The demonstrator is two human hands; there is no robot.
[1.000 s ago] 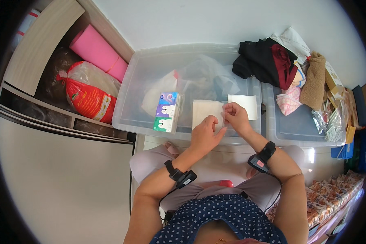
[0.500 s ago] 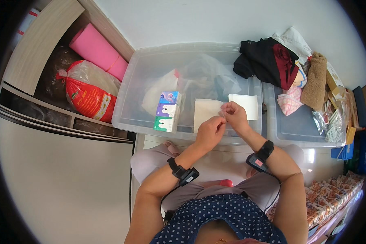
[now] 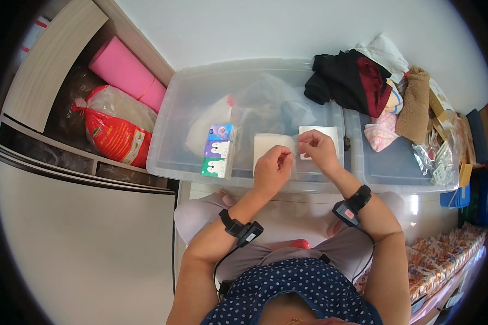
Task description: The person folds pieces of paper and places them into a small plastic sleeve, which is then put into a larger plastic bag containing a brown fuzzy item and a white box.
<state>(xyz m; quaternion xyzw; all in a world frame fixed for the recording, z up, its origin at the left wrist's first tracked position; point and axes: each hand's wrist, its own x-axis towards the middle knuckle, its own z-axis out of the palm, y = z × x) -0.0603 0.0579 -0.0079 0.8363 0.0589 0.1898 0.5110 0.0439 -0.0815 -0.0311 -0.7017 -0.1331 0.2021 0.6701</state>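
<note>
My left hand (image 3: pixel 274 169) is closed in a pinch over the lower right part of a cream, paper-like square (image 3: pixel 267 144). To its right, my right hand (image 3: pixel 318 149) pinches its fingertips together above a white square sheet (image 3: pixel 331 134). A small gap separates the two hands. Something thin and see-through may be in the fingers, but I cannot make it out. Both squares lie on the lid of a clear plastic storage box (image 3: pixel 244 67). Left of them sits a wrapped row of small tissue packs (image 3: pixel 217 150) in blue, purple and green.
At the left, an open cabinet holds a pink roll (image 3: pixel 127 73) and a red-and-clear plastic bag (image 3: pixel 119 127). On a second box (image 3: pixel 385 181) at the right lie dark clothes (image 3: pixel 344 81), a brown fuzzy cloth (image 3: pixel 415 103) and crinkled plastic packets (image 3: pixel 439 160). A white wall rises behind.
My hands have come apart from touching, the left one moving left and slightly down, the right one slightly right. The whole view has shifted a little.
</note>
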